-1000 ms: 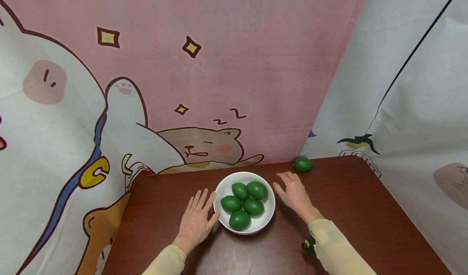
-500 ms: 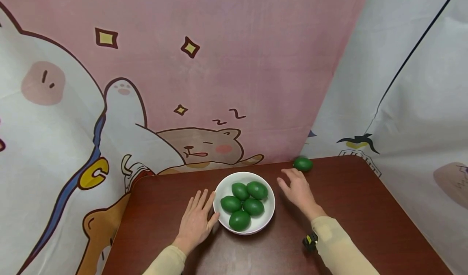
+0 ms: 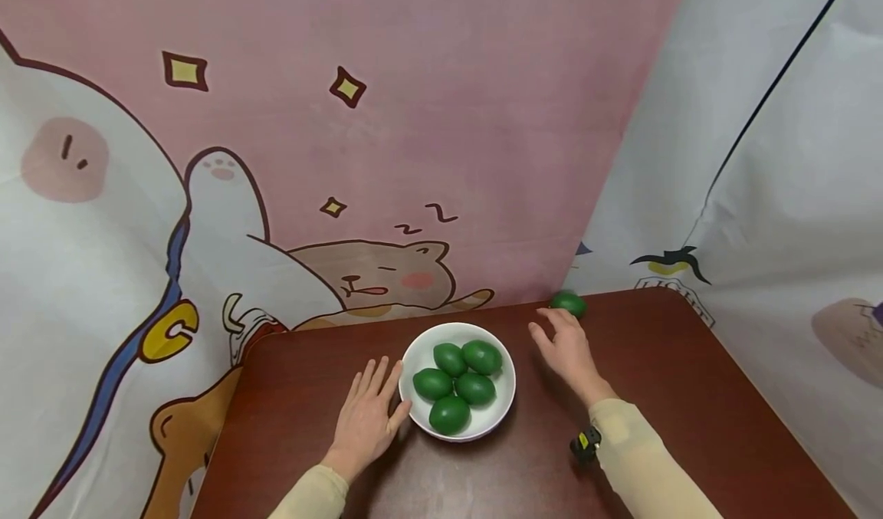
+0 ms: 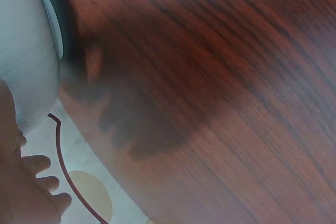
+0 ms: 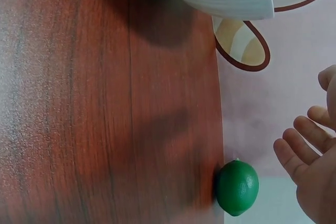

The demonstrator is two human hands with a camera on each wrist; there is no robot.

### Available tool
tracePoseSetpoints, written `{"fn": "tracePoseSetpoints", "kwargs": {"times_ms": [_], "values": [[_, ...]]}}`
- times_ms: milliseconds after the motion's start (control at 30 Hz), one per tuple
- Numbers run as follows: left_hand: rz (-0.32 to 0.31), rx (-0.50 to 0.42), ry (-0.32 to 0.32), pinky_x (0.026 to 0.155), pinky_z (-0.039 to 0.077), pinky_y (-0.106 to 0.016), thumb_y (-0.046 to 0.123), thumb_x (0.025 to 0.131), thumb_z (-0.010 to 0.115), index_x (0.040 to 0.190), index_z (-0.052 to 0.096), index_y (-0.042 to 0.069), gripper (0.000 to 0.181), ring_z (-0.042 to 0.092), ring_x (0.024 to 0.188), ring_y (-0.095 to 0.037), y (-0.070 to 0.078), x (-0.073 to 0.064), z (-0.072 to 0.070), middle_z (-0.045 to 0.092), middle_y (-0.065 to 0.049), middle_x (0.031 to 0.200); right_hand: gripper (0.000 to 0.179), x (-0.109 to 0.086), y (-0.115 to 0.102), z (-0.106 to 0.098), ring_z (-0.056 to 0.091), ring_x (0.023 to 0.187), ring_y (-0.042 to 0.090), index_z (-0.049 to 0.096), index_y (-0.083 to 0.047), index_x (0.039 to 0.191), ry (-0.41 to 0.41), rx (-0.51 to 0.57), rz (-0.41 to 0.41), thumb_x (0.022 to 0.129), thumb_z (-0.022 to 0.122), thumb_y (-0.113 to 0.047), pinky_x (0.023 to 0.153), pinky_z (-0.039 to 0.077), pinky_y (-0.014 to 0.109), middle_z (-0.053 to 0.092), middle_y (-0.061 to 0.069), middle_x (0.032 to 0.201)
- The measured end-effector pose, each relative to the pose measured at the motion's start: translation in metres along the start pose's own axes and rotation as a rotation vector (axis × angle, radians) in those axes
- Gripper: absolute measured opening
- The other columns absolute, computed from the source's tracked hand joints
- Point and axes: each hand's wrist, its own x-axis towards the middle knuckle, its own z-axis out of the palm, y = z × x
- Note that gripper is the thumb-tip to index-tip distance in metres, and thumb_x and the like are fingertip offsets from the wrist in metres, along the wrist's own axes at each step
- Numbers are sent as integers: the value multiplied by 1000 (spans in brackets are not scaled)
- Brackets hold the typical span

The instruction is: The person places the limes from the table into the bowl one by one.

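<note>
A white bowl [image 3: 458,432] on the table holds several green limes [image 3: 450,415]. My left hand [image 3: 366,419] lies along the bowl's left side with its fingers extended, thumb and forefinger at the rim. In the left wrist view the bowl's outer wall [image 4: 26,45] is beside that hand [image 4: 31,192]. To the right of the bowl, my right hand [image 3: 566,350] hovers with loosely bent fingers and holds nothing. Just beyond its fingertips one more lime [image 3: 569,303] sits at the table's back edge. The right wrist view shows this lime [image 5: 238,188] apart from the hand [image 5: 310,156].
The brown wooden table [image 3: 662,396] ends at the back against a cloth [image 3: 497,159] printed with cartoon animals. A white cloth [image 3: 779,220] hangs on the right. A small dark device [image 3: 585,444] is strapped at the right wrist.
My right hand has moved away from the bowl, rightward and toward the back, nearing the lone lime. The left hand stays by the bowl. The head view has shifted slightly.
</note>
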Motion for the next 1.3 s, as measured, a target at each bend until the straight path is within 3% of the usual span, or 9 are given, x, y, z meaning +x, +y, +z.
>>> {"fn": "tracePoseSetpoints", "kwargs": {"times_ms": [400,633,1067,1300], "values": [[4,0,13,120,31,-57,49,102,57,158,44,14,68,33,152,-40,-5,-2,1,43,-19,160,39,11,11,-2,62,106,40,65,4,130,17,9,25,100,68,-20,87,55,56,61,23,125],[22,-9,46,119,33,-58,46,100,61,155,48,11,66,37,149,-42,-5,-2,2,45,-21,158,41,14,17,-6,62,111,42,62,4,134,-11,7,62,102,65,-21,90,54,58,58,25,132],[-5,-18,-11,123,28,-56,48,102,57,160,42,16,67,31,153,-39,-4,0,-1,40,-18,162,45,19,29,-14,50,127,50,57,4,140,-64,-12,127,105,59,-24,99,47,65,48,29,145],[1,-21,0,121,29,-57,47,102,59,159,43,15,67,31,153,-39,-4,0,0,41,-19,162,46,20,33,-15,48,127,51,56,5,140,-71,-16,125,104,59,-23,99,47,67,47,30,144]]}}
